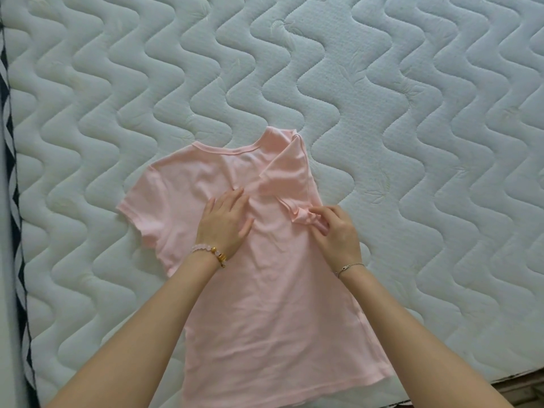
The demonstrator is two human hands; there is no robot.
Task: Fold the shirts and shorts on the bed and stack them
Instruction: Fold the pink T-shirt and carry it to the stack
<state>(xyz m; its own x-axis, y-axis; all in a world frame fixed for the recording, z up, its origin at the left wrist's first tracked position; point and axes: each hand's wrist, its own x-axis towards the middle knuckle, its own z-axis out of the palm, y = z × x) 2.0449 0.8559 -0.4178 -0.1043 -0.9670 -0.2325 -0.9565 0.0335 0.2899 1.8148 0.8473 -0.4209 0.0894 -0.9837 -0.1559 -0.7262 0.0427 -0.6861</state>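
Both hands are busy on the bed: the left hand (pixel 223 222) presses flat with straight fingers, and the right hand (pixel 335 234) pinches cloth. On the quilted mattress (pixel 412 113) the pink T-shirt (pixel 265 319) lies spread, collar away from the person and hem near the bed edge. The side by the right hand is folded inward on a slant, so the fold may come out crooked. The other sleeve (pixel 141 207) is not yet folded. The bunched sleeve cloth (pixel 303 220) in the right fingers could remain as a lump if it is flattened like this.
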